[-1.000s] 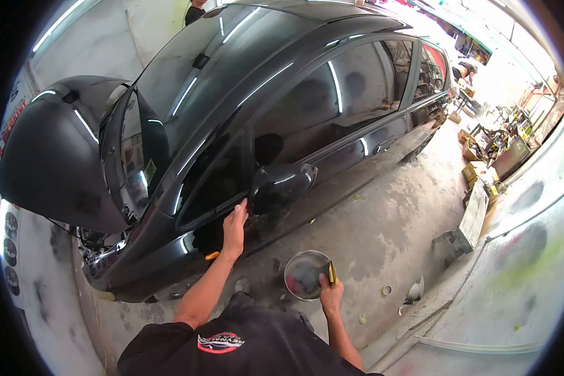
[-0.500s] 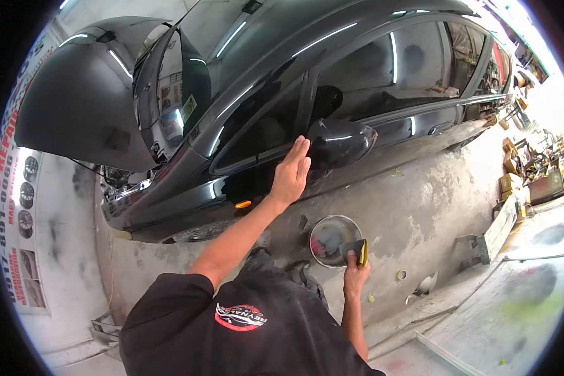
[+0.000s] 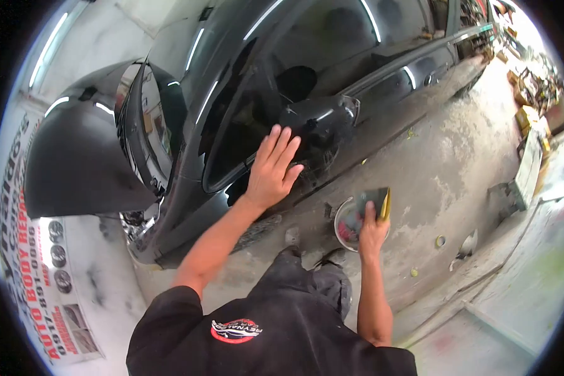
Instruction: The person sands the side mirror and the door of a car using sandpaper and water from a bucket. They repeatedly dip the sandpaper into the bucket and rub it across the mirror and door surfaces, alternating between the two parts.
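A black side mirror (image 3: 319,119) juts from the door of a glossy black car (image 3: 382,94). My left hand (image 3: 272,169) is open, fingers stretched and slightly spread, with its fingertips right at the mirror's near edge. My right hand (image 3: 373,233) is closed on a folded piece of sandpaper (image 3: 373,199), dark grey on its face and yellow along the side. That hand and the sandpaper overlap a round bucket (image 3: 338,229) on the floor, which has something reddish inside.
The car's hood (image 3: 88,163) stands raised at the left, beside a wall banner (image 3: 50,294). A roll of tape (image 3: 440,241) and scraps lie on the stained concrete floor (image 3: 445,156). Boxes and clutter (image 3: 536,94) line the far right.
My left hand has shifted a little left, its fingers spreading more. My right hand has moved right and up with the sandpaper. The view has tilted and shifted.
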Demonstrator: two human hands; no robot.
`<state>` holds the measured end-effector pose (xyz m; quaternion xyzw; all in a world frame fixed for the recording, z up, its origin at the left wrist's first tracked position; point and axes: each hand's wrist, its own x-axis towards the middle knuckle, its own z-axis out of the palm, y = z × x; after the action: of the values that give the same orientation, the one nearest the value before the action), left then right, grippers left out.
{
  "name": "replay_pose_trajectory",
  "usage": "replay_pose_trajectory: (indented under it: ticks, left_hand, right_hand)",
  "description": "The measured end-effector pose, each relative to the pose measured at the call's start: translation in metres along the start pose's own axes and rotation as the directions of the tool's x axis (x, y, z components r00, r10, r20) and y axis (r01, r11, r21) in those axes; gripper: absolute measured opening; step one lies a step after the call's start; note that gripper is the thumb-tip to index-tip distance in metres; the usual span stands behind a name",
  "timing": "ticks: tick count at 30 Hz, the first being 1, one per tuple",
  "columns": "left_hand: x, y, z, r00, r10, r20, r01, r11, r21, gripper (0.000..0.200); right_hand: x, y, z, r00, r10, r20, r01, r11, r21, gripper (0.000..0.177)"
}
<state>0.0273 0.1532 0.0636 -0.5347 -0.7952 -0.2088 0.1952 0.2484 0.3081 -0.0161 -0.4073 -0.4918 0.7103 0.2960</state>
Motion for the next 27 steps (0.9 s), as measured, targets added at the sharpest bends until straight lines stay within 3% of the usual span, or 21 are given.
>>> replay_pose_trajectory:
  ticks: [1, 4, 7, 8, 11, 14, 16, 21, 24, 25, 27]
  left_hand:
    - [0.018, -0.003, -0.002, 0.995, 0.065, 0.081, -0.07, 0.996, 0.058, 0.061]
    - [0.066, -0.015, 0.008, 0.92, 0.248, 0.305, -0.314, 0.93, 0.191, 0.083]
    - [0.101, -0.025, 0.021, 0.85, 0.365, 0.38, -0.444, 0.885, 0.14, 0.085]
    - [0.108, -0.029, 0.024, 0.822, 0.399, 0.406, -0.479, 0.87, 0.113, 0.085]
    - [0.108, -0.045, 0.037, 0.779, 0.498, 0.381, -0.56, 0.826, 0.064, 0.081]
    - [0.106, -0.058, 0.046, 0.747, 0.581, 0.323, -0.619, 0.785, 0.02, 0.065]
    - [0.107, -0.058, 0.049, 0.751, 0.577, 0.321, -0.614, 0.789, 0.016, 0.06]
    - [0.107, -0.062, 0.058, 0.757, 0.608, 0.239, -0.614, 0.787, -0.057, 0.058]
    - [0.104, -0.064, 0.057, 0.767, 0.597, 0.236, -0.601, 0.797, -0.062, 0.06]
    - [0.103, -0.065, 0.057, 0.766, 0.598, 0.235, -0.602, 0.796, -0.066, 0.06]
    - [0.107, -0.065, 0.056, 0.744, 0.623, 0.243, -0.631, 0.774, -0.054, 0.061]
  right_hand:
    - [0.005, -0.006, 0.008, 1.0, 0.003, -0.022, -0.002, 0.998, 0.063, 0.018]
    - [0.026, 0.017, 0.011, 0.993, -0.121, 0.002, 0.121, 0.993, 0.011, 0.019]
    - [0.025, 0.039, 0.02, 0.984, -0.159, -0.08, 0.164, 0.984, 0.064, 0.03]
    - [0.019, 0.051, 0.02, 0.99, -0.106, -0.097, 0.117, 0.987, 0.11, 0.029]
    - [0.009, 0.099, 0.023, 0.988, 0.025, -0.155, 0.012, 0.972, 0.235, 0.023]
    - [0.003, 0.166, 0.03, 0.948, -0.016, -0.317, 0.07, 0.985, 0.16, 0.025]
    - [0.002, 0.193, 0.029, 0.969, 0.107, -0.223, -0.078, 0.988, 0.135, 0.028]
    - [0.015, 0.184, 0.07, 0.973, 0.013, -0.23, 0.077, 0.923, 0.378, 0.024]
    - [0.027, 0.177, 0.076, 0.978, -0.063, -0.197, 0.131, 0.925, 0.358, 0.021]
    - [0.034, 0.175, 0.084, 0.962, -0.086, -0.258, 0.18, 0.911, 0.37, 0.021]
    - [0.036, 0.173, 0.084, 0.977, -0.02, -0.211, 0.1, 0.921, 0.377, 0.02]
